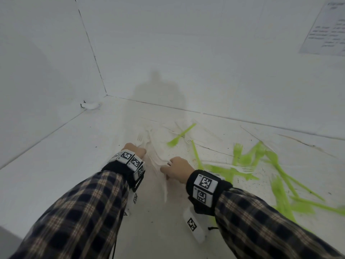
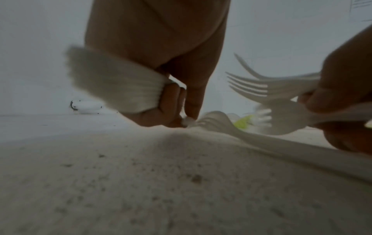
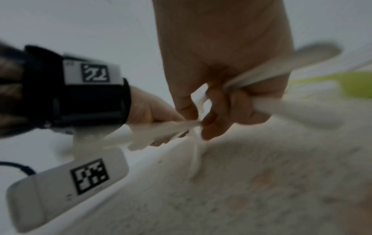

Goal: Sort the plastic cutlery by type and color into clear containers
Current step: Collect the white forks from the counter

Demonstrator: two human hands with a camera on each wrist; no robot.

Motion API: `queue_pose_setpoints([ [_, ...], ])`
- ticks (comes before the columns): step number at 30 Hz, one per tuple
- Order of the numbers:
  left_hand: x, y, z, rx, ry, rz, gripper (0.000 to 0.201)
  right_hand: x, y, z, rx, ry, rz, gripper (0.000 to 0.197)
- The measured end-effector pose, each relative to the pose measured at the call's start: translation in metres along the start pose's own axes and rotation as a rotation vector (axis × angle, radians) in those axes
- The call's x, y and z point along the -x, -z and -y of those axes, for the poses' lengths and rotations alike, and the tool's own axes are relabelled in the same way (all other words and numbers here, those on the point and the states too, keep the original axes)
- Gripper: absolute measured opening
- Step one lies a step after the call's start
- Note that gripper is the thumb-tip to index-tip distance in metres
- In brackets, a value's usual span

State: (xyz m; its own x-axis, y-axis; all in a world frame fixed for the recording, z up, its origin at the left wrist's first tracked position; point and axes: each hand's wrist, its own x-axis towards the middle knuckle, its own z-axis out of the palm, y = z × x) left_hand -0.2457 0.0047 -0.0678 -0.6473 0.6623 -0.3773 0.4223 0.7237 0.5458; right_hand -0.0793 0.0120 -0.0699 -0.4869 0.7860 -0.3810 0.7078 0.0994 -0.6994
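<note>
Head view – fingers: left hand [image 1: 134, 149] and right hand [image 1: 177, 170], both curled low at centre frame, grasp white forks [image 1: 149, 139]; green forks [image 1: 242, 165] lie scattered right.
Left wrist: left fingers [image 2: 171, 101] clench a blurred bunch of white forks fanning upper left.
Right wrist: right fingers [image 3: 237, 101] wrap white handles – long axis running right.

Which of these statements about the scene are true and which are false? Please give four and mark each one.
1. The left hand grips a bunch of white cutlery. True.
2. The right hand is empty. False: it holds white forks.
3. The green forks lie mostly to the person's right. True.
4. A clear container stands between the hands. False: no container is in view; only the white surface shows.
</note>
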Motion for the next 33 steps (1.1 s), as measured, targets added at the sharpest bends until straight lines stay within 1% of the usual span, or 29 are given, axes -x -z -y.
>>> queue_pose_setpoints([
  [1, 0.003, 0.002, 0.0, 0.021, 0.001, -0.009, 0.03, 0.002, 0.002, -0.001, -0.012, 0.018, 0.001, 0.026],
  [3, 0.007, 0.006, 0.001, 0.068, 0.04, 0.005, 0.02, 0.004, 0.006, -0.004, -0.065, 0.042, -0.027, 0.024],
  [4, 0.009, 0.008, 0.002, 0.11, 0.061, 0.017, 0.018, 0.005, 0.006, -0.004, -0.108, 0.038, -0.053, 0.022],
  [7, 0.017, 0.012, 0.001, 0.224, 0.081, 0.02, 0.023, 0.01, 0.007, -0.002, -0.344, 0.01, -0.158, 0.016],
  [9, 0.021, 0.01, 0.0, 0.351, 0.097, -0.002, 0.024, 0.014, 0.01, 0.0, -0.486, -0.008, -0.141, 0.011],
  [11, 0.03, 0.008, -0.002, 0.473, 0.104, -0.023, 0.019, 0.016, 0.01, 0.0, -0.448, -0.005, -0.113, 0.012],
  [13, 0.039, 0.004, -0.001, 0.52, 0.101, -0.012, 0.019, 0.015, 0.008, -0.003, -0.426, -0.022, -0.174, 0.007],
  [15, 0.049, -0.002, -0.002, 0.587, 0.091, 0.056, 0.022, 0.015, 0.006, -0.005, -0.443, -0.053, -0.239, 0.017],
  [17, 0.069, -0.008, -0.006, 0.713, 0.102, 0.098, 0.022, 0.019, 0.007, -0.004, -0.53, -0.078, -0.253, 0.02],
  [19, 0.09, -0.015, -0.012, 0.811, 0.098, 0.105, 0.015, 0.023, 0.011, -0.004, -0.662, -0.08, -0.263, 0.012],
  [22, 0.116, -0.031, -0.025, 0.857, 0.005, 0.22, 0.012, 0.032, 0.021, -0.005, -0.776, -0.052, -0.299, 0.02],
  [25, 0.132, -0.047, -0.034, 0.844, -0.07, 0.325, 0.009, 0.043, 0.033, -0.011, -0.854, -0.023, -0.291, 0.018],
  [30, 0.144, -0.069, -0.048, 0.815, -0.115, 0.342, 0.019, 0.057, 0.051, -0.031, -0.92, 0.039, -0.266, 0.008],
  [31, 0.145, -0.071, -0.051, 0.799, -0.12, 0.343, 0.016, 0.059, 0.053, -0.034, -0.922, 0.04, -0.278, 0.009],
  [33, 0.148, -0.076, -0.053, 0.782, -0.122, 0.332, 0.01, 0.06, 0.057, -0.04, -0.913, 0.016, -0.343, 0.018],
])
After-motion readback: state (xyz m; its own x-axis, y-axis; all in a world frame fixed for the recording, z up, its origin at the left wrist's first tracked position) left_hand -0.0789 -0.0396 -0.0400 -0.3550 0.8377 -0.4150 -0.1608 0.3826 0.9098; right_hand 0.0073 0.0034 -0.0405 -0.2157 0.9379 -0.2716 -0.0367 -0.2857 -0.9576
